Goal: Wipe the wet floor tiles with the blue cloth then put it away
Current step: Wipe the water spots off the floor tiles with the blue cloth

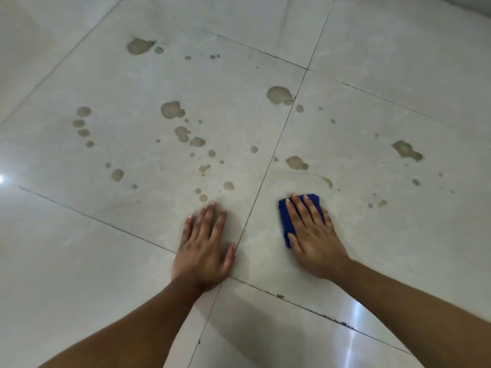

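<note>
Fingers (pixel 305 211) flat on folded blue cloth (pixel 285 221)

1. The blue cloth (pixel 288 221) is a small folded pad of deep blue fabric lying flat on the floor, at about 4 o'clock from the frame centre. Only its far edge and left side show; the rest is covered from above.
2. The floor tiles (pixel 138 83) are large, pale grey and glossy, split by thin dark grout lines that cross just at 7 o'clock from the cloth.
3. Brownish wet spots (pixel 172 110) of many sizes dot the tiles from 9 to 2 o'clock of the cloth.
4. A faint curved smear (pixel 326 181) lies just at 1 o'clock from the cloth.
</note>
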